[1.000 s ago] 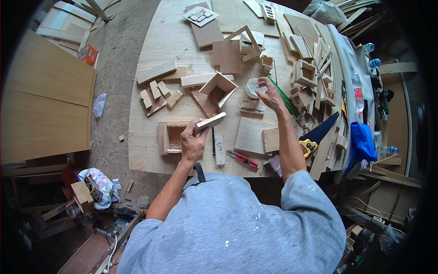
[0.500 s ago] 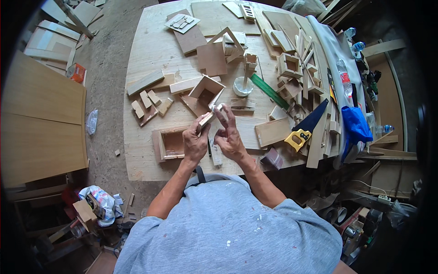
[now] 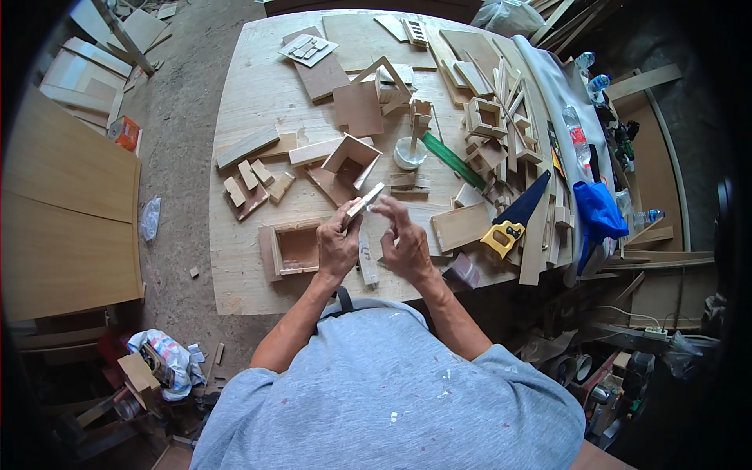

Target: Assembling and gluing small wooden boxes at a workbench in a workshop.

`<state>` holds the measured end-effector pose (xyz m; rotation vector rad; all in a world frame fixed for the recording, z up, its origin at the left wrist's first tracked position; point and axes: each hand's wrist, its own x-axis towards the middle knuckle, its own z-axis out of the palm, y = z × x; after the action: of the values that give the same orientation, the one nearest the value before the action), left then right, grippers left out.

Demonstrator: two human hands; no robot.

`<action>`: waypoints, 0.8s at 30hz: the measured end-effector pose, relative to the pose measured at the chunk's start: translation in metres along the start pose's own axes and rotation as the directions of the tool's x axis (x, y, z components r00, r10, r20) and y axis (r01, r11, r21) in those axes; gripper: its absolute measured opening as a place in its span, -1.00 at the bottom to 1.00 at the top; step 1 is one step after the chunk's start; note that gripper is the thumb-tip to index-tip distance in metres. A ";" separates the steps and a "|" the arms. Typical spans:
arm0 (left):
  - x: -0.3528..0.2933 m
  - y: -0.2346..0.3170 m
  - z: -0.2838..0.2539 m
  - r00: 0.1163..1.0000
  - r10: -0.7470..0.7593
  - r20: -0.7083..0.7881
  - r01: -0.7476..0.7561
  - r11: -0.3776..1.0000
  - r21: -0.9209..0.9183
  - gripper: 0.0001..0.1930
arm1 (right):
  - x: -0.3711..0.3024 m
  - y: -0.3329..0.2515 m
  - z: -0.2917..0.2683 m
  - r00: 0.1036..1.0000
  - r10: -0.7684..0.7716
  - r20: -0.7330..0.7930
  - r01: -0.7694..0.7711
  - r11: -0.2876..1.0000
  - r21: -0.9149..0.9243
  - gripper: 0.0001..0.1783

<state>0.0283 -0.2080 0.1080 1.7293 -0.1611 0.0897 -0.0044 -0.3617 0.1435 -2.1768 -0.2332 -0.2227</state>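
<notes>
My left hand [image 3: 338, 249] is closed round a small flat piece of wood [image 3: 366, 200], held tilted above the table with its edge upward. White paste shows on that edge. My right hand [image 3: 407, 244] is just right of the piece, with fingers bent and apart and nothing gripped; a fingertip is close to the edge, and I cannot tell if it touches. An open wooden box [image 3: 271, 252] lies left of my left hand. Beyond my hands stands another open wooden box [image 3: 362, 152], and a white tub [image 3: 409, 159] with a wooden stick in it.
A yellow-handled handsaw [image 3: 501, 238] lies at the right, near a green strip [image 3: 453, 159]. Small wood blocks [image 3: 249, 174] sit at the left. Several offcuts and small boxes [image 3: 485, 117] crowd the far right. A blue bag [image 3: 600, 211] hangs by the table's right edge.
My right hand's fingers have moved off the piece's edge, slightly right and down, and bent more. My left hand still holds the piece. The whole view has shifted slightly.
</notes>
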 end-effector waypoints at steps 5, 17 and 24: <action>0.000 0.004 -0.001 0.998 0.040 0.038 -0.041 0.999 0.011 -0.69 | 0.011 0.012 0.006 0.988 0.035 -0.150 0.000 0.974 0.228 -0.15; -0.004 0.010 -0.005 0.995 0.072 0.064 -0.076 0.995 0.063 -0.72 | -0.010 -0.010 0.022 0.975 0.196 0.103 -0.213 0.704 0.678 -0.11; -0.003 0.004 -0.003 0.998 0.059 0.022 -0.061 0.994 0.094 -0.75 | -0.008 -0.022 0.012 0.973 0.193 0.129 -0.212 0.519 0.828 0.03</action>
<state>0.0249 -0.2056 0.1117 1.8204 -0.2267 0.1268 -0.0167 -0.3406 0.1518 -1.1995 -0.0585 0.0598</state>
